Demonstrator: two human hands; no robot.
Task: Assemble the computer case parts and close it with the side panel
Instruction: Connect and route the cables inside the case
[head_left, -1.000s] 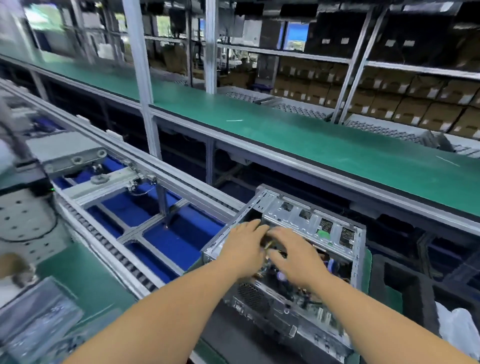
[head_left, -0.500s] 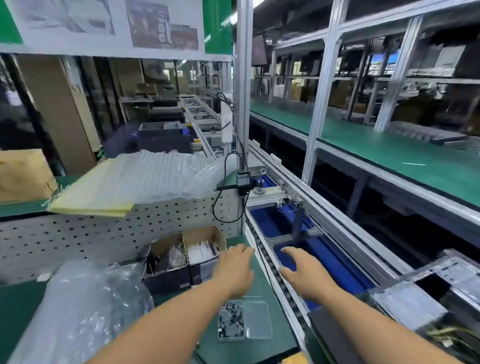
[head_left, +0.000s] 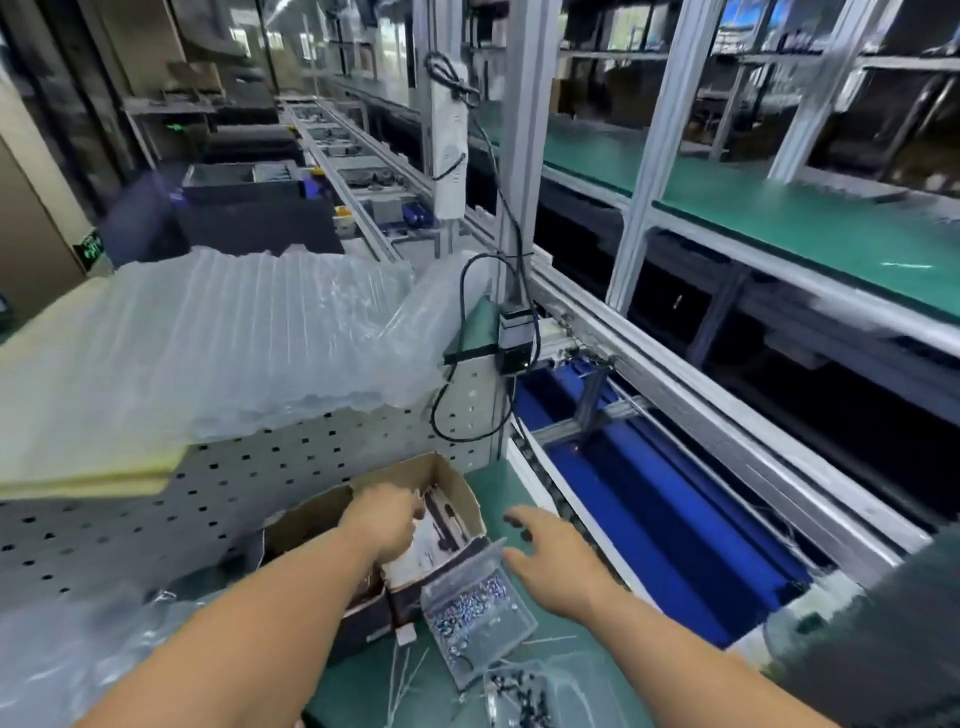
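Observation:
My left hand (head_left: 387, 519) reaches down into an open cardboard box (head_left: 452, 480) holding white packets of dark parts (head_left: 434, 540); its fingertips are hidden among them. My right hand (head_left: 556, 564) hovers with spread fingers over the green bench, just right of a clear plastic screw box (head_left: 478, 618) that leans tilted against the cardboard box. A second clear container (head_left: 524, 696) lies at the bottom edge. Only a dark blurred shape (head_left: 883, 649) shows at the bottom right where the computer case was.
A heap of bubble wrap (head_left: 234, 338) lies on top of the perforated metal panel (head_left: 260, 478) behind the boxes. The blue-bedded conveyor (head_left: 649, 499) runs along the right. A post with a cabled black unit (head_left: 514, 340) stands at its edge. Crumpled plastic (head_left: 78, 654) fills the bottom left.
My view swung left from the computer case to the parts bench. Both hands left the case; the left hand went into the cardboard box and the right hand came over beside the screw box.

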